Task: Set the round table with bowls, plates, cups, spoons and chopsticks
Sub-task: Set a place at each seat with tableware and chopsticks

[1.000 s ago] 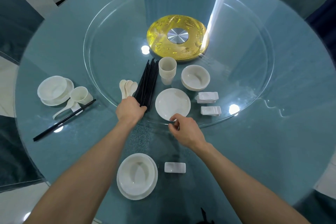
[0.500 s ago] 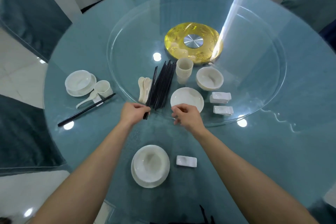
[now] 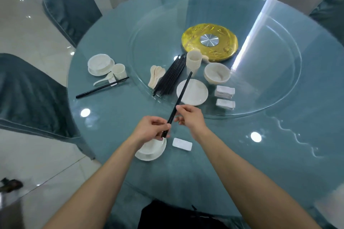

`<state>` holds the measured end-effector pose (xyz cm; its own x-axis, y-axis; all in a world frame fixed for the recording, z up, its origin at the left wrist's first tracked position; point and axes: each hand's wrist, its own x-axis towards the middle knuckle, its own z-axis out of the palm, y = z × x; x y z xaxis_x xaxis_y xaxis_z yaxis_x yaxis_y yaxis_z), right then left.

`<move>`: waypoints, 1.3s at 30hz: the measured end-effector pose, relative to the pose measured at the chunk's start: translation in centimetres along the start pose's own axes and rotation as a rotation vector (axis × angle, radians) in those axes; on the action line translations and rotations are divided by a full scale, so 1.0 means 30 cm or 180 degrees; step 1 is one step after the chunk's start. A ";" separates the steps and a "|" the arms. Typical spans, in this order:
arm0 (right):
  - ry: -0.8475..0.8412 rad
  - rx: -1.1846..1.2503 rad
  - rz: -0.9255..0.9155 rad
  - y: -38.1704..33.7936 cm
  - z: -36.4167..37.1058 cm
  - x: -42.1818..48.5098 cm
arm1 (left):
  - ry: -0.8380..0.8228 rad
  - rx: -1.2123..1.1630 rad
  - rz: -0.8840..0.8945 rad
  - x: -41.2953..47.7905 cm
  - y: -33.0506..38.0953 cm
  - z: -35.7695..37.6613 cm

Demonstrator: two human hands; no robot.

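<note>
Held pair of black chopsticks [image 3: 183, 89]: lifted in the air, slanting up and away over the edge of the loose plate [image 3: 198, 95]. Left hand [image 3: 150, 130]: fingers curled round the near end. Right hand [image 3: 189, 117]: fingertips pinch the shafts higher up. Below the left hand: bowl on plate [image 3: 151, 151], chopstick rest [image 3: 182, 144] just beside it. On the glass turntable [image 3: 270, 80]: chopstick bundle [image 3: 171, 77], spoons [image 3: 155, 78], stacked cups [image 3: 193, 61], a bowl [image 3: 216, 74], spare rests [image 3: 224, 92]. Far left: a finished place setting [image 3: 101, 65].
</note>
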<state>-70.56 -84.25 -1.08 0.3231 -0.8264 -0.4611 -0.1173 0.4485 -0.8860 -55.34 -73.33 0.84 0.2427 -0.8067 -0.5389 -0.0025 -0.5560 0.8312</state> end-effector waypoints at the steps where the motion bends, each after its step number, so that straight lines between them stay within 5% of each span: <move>1: 0.0006 0.0005 0.0015 0.018 -0.020 -0.018 | -0.0009 -0.0024 0.0007 -0.017 -0.019 0.024; 23: 0.0181 -0.0369 0.0504 0.344 -0.170 -0.243 | -0.0294 0.0297 -0.0358 -0.194 -0.288 0.238; 39: 0.0002 -0.1737 0.0299 0.402 -0.192 -0.288 | 0.0062 0.1390 -0.0467 -0.191 -0.402 0.283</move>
<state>-80.17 -73.65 -8.06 0.2871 -0.7916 -0.5394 -0.6154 0.2791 -0.7372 -64.94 -63.70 -7.26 0.2892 -0.7115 -0.6404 -0.3741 -0.6998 0.6085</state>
